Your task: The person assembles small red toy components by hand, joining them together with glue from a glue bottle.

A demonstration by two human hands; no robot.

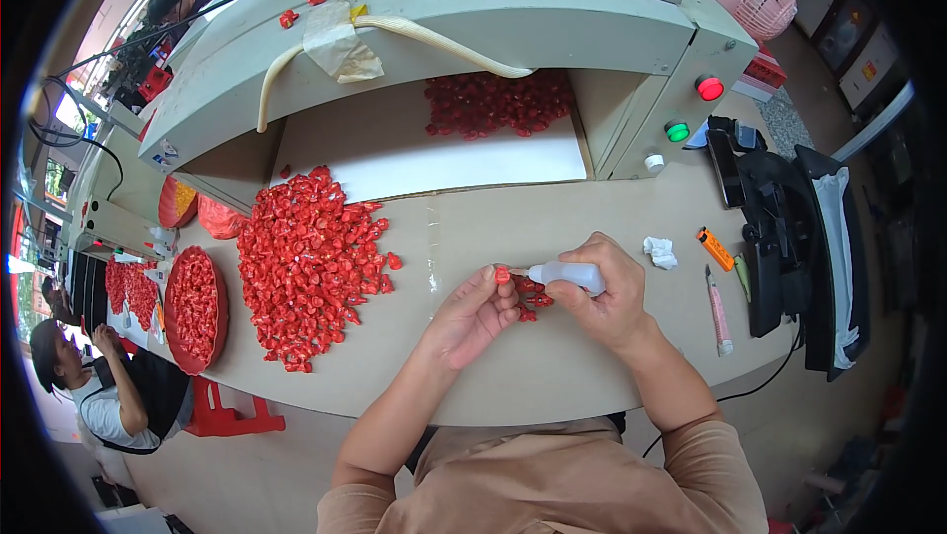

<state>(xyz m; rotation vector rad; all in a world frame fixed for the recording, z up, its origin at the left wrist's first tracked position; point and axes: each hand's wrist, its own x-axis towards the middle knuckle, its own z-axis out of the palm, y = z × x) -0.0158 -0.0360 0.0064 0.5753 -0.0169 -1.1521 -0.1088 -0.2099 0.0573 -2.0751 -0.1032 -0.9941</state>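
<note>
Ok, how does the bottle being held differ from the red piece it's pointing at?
Color: the squeeze bottle is pale and translucent, while the red piece is bright red.
Size: the bottle is clearly longer; the piece is about fingertip-sized.
Hold: the right hand wraps around the bottle, while the left hand pinches the piece at its fingertips.
Shared: both are in hand over the table.

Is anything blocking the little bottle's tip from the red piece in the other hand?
Nothing visible. The bottle in the right hand points its nozzle at the red piece pinched in the left hand; the small red pile lies below, not between them.
</note>
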